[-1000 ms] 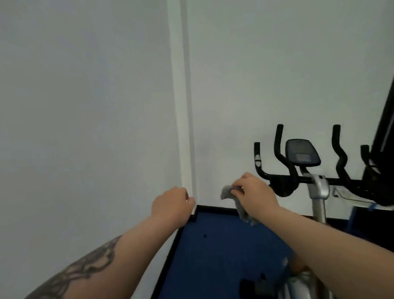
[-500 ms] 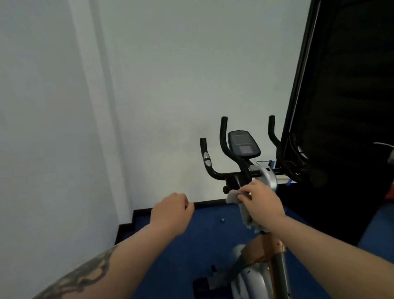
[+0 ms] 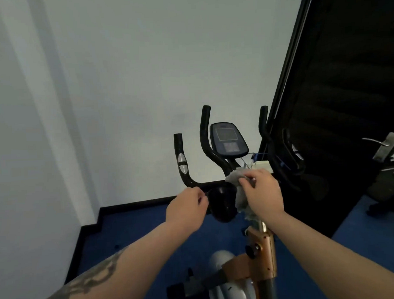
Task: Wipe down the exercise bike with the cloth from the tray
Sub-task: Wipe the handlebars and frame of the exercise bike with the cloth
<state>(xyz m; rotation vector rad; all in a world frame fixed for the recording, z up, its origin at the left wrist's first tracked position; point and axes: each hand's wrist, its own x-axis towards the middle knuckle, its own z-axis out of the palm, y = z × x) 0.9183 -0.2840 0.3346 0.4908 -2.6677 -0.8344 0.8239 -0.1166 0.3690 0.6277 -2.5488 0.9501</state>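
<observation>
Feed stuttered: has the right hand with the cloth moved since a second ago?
Yes. The right hand carried the cloth rightward onto the handlebar stem below the console.

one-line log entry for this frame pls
phase: wiping | right hand: grips grey cloth at black handlebar stem | left hand: by black knob, contact unclear

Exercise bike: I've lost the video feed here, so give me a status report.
Right hand grips grey cloth against the handlebar stem. Left hand curled beside the black knob, contact unclear. Console untouched. Nothing in the way.
</observation>
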